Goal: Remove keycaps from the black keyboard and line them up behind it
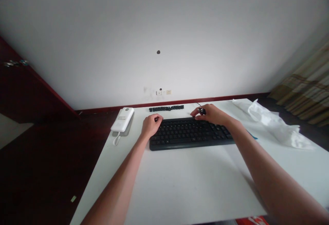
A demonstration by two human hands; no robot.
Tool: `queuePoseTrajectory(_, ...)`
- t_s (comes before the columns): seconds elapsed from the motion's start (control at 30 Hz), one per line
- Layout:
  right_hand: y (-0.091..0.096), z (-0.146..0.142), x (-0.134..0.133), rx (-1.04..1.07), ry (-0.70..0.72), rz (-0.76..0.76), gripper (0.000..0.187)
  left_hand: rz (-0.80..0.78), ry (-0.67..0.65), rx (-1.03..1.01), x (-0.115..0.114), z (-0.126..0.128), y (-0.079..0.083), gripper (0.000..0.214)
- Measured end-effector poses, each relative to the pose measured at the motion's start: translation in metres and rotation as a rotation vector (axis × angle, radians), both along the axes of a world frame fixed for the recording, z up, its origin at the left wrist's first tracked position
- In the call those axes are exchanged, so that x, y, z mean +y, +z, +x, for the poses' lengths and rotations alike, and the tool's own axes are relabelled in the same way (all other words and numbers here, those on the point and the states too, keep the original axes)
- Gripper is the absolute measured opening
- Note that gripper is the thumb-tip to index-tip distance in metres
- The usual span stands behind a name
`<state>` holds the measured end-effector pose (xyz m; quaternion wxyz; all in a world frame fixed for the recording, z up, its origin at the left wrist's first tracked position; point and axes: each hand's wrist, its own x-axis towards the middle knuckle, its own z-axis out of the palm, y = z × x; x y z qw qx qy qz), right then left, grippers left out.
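On a white desk (195,180), a matte black keyboard (191,134) with dark keys

Nothing is readable; keyboard keys (190,132) and the power bank's (122,119) print blur.

- Reference landmark: black keyboard (190,134), lying on a white desk (195,184).
- Left hand (152,125): at the keyboard's upper left corner, fingers curled at its edge.
- Right hand (209,113): above the keyboard's upper right area, pinching a small dark object (202,111).
- Behind the keyboard: a row of black keycaps (166,108).
- Left of the keyboard: white power bank (122,119) with a short cable.
- Right of the keyboard: crumpled white plastic sheet (275,124).
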<state>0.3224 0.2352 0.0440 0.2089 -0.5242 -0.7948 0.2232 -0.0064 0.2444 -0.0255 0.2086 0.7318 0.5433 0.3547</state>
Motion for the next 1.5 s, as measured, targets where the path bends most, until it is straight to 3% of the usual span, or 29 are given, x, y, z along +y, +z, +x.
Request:
queuePoseTrajectory(0.17, 0.006, 0.0, -0.007, 0.038, 0.134, -0.3, 0.026, 0.005, 0.004, 0.022, 0.002, 0.0, -0.001, 0.022)
queuePoseTrajectory(0.27, 0.004, 0.002, -0.005, 0.047, 0.132, -0.387, 0.033, -0.003, 0.013, 0.037, 0.002, 0.0, 0.0, 0.023)
queuePoseTrajectory(1.03, 0.009, -0.012, -0.009, -0.223, 0.087, -0.174, 0.025, 0.006, 0.009, 0.027, 0.002, 0.0, -0.002, 0.023)
queuePoseTrajectory(1.5, 0.009, -0.004, -0.007, -0.164, 0.154, -0.24, 0.036, -0.005, 0.018, 0.034, 0.001, 0.001, 0.001, 0.022)
